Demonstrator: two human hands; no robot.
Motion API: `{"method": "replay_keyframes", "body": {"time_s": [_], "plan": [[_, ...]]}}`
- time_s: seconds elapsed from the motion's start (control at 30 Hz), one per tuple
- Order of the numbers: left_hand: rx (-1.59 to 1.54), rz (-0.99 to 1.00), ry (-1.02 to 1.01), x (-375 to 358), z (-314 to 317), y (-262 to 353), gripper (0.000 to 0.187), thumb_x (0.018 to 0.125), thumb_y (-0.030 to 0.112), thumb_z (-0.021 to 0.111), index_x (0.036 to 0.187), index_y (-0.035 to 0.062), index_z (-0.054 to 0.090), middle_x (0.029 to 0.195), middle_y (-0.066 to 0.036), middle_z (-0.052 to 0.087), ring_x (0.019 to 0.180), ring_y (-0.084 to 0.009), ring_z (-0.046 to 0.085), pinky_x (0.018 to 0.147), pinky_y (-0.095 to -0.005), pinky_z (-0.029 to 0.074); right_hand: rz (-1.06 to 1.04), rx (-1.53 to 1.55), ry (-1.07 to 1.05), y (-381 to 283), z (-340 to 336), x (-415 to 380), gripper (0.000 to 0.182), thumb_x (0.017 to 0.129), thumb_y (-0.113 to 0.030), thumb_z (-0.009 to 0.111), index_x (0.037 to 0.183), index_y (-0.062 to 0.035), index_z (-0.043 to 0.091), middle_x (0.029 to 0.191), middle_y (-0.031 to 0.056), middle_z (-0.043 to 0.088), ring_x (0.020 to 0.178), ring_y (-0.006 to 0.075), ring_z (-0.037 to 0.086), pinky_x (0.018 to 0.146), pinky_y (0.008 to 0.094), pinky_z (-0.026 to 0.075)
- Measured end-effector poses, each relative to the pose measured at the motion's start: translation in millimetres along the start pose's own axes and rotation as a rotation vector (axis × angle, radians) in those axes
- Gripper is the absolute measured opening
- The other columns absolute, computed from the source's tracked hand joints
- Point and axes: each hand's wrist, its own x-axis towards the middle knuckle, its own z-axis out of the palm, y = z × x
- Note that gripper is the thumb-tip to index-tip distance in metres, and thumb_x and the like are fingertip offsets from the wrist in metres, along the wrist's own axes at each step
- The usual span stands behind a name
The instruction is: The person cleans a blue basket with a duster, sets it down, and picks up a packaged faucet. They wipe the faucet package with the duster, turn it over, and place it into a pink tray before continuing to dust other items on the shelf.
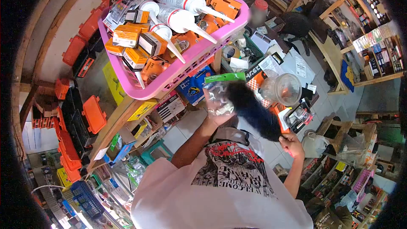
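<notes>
My left hand (219, 118) is closed around the lower end of a clear plastic packet (218, 101) with a green header card. Something small and pale shows inside the packet. In my right hand (291, 145) is the handle of a dark, fluffy duster (258, 112), its head stretching up and left so that the tip overlaps the packet's right side. Above my left hand stands a pink plastic basket (169, 89), filled with white sealant tubes (180, 19) with long nozzles, small orange-and-white boxes (126, 36) and orange blister packs (224, 6).
Beyond the duster, a clear round plastic tub (282, 90) sits among papers and packages. Orange-lidded black cases (94, 114) line the left side behind a wooden beam (114, 131). Wooden shelves with small goods (377, 55) rise at right, over a tiled floor (326, 110).
</notes>
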Motion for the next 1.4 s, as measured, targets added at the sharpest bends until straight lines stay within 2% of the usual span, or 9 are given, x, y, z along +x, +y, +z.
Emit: {"method": "replay_keyframes", "body": {"time_s": [0.03,0.17,0.27,0.4,0.73,0.87,1.0,1.13,1.4], "plan": [[-0.012,-0.177,-0.606,16,-58,17,0.112,0.071,0.095,0.042,0.149,0.0135,0.046,0.153,-0.019,0.044,0.140,-0.0407,0.041,0.117,-0.0611,0.025,0.033,0.043,-0.034,4,-1,-1,0.027,0.098,-0.013,0.064,0.075,-0.0081,0.051,0.060,-0.0035,0.042,0.050,0.0053,0.037,0.043,0.0237,0.029],[0.243,0.044,-0.030,5,0,-2,0.113,0.069,0.094,0.047,0.146,0.0111,0.049,0.152,-0.016,0.046,0.139,-0.0347,0.044,0.118,-0.0578,0.026,0.044,0.066,-0.065,10,-1,-3,0.032,0.099,-0.013,0.062,0.071,-0.0090,0.046,0.058,-0.0033,0.040,0.048,0.0055,0.036,0.042,0.0239,0.028],[0.107,0.031,-0.202,10,-16,10,0.114,0.070,0.094,0.046,0.145,0.0084,0.048,0.151,-0.018,0.046,0.139,-0.0357,0.043,0.119,-0.0567,0.026,0.020,0.075,-0.020,10,8,-7,0.035,0.100,-0.013,0.061,0.069,-0.0095,0.044,0.058,-0.0035,0.040,0.047,0.0053,0.036,0.042,0.0238,0.028],[0.242,0.228,-0.116,27,-8,11,0.114,0.071,0.093,0.047,0.145,0.0066,0.049,0.151,-0.017,0.047,0.140,-0.0359,0.042,0.118,-0.0553,0.028,0.030,0.122,-0.047,20,21,-4,0.029,0.099,-0.016,0.063,0.073,-0.0063,0.055,0.060,-0.0036,0.045,0.048,0.0045,0.037,0.042,0.0237,0.028],[0.257,0.216,-0.005,27,-7,11,0.124,0.071,0.098,0.034,0.156,0.0070,0.031,0.159,-0.021,0.033,0.143,-0.0373,0.037,0.118,-0.0564,0.026,-0.044,0.164,0.036,36,54,3,0.028,0.100,-0.018,0.061,0.075,-0.0067,0.057,0.061,-0.0047,0.047,0.048,0.0036,0.039,0.042,0.0234,0.029],[0.328,0.116,-0.273,27,-7,6,0.125,0.071,0.099,0.032,0.154,0.0060,0.033,0.158,-0.024,0.032,0.144,-0.0381,0.035,0.119,-0.0574,0.025,0.001,0.109,-0.062,46,49,1,0.028,0.100,-0.020,0.063,0.075,-0.0063,0.058,0.060,-0.0058,0.046,0.048,0.0035,0.039,0.043,0.0240,0.029],[0.249,0.196,0.032,23,-6,8,0.125,0.071,0.099,0.028,0.157,0.0081,0.026,0.159,-0.028,0.027,0.147,-0.0444,0.026,0.119,-0.0563,0.024,-0.007,0.129,-0.049,45,54,-1,0.029,0.099,-0.021,0.064,0.076,-0.0056,0.059,0.059,-0.0065,0.044,0.049,0.0032,0.037,0.044,0.0242,0.027],[0.224,0.091,-0.208,21,-10,1,0.122,0.070,0.100,0.028,0.156,0.0131,0.031,0.163,-0.025,0.018,0.151,-0.0389,0.018,0.116,-0.0708,0.016,0.029,0.044,-0.142,39,55,-3,0.029,0.100,-0.019,0.064,0.074,-0.0058,0.058,0.060,-0.0067,0.043,0.049,0.0032,0.036,0.044,0.0245,0.026],[0.388,0.095,-0.215,15,-4,-1,0.129,0.069,0.101,0.021,0.159,0.0080,0.019,0.160,-0.025,0.026,0.147,-0.0404,0.028,0.120,-0.0602,0.018,-0.051,0.016,-0.070,39,51,5,0.026,0.099,-0.015,0.064,0.075,-0.0040,0.059,0.059,-0.0062,0.044,0.049,0.0041,0.036,0.044,0.0248,0.028]]}}
